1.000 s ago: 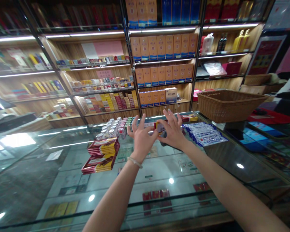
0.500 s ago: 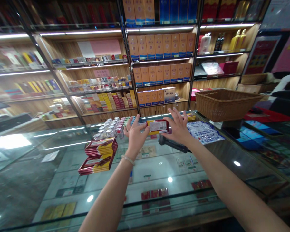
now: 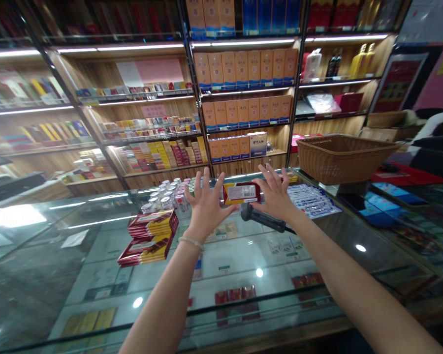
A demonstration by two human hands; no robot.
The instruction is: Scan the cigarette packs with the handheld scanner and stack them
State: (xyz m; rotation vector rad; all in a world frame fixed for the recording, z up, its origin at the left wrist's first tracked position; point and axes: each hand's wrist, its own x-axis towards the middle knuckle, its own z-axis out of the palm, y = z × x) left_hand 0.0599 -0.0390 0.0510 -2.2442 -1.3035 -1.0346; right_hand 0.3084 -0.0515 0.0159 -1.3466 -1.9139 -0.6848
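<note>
My right hand [image 3: 275, 196] grips the right end of a red and yellow packet [image 3: 240, 193] whose barcode label faces me. Just left of the packet, my left hand [image 3: 207, 209] has its fingers spread and holds nothing; a bracelet is on that wrist. Below the packet, a black handheld scanner [image 3: 266, 220] lies on the glass counter [image 3: 239, 255]. Stacked red and yellow packets [image 3: 151, 228] lie to the left of my left hand. Right of my right hand are blue and white packets [image 3: 312, 200].
Small round-topped containers [image 3: 166, 196] stand behind the stacked packets. A wicker basket [image 3: 343, 160] sits at the back right, near a red mat [image 3: 413, 174]. Shelves with orange boxes [image 3: 247, 65] line the wall. Goods show under the glass.
My left hand has let go of the packet's left end, moved slightly left and spread its fingers. The packet stays in my right hand.
</note>
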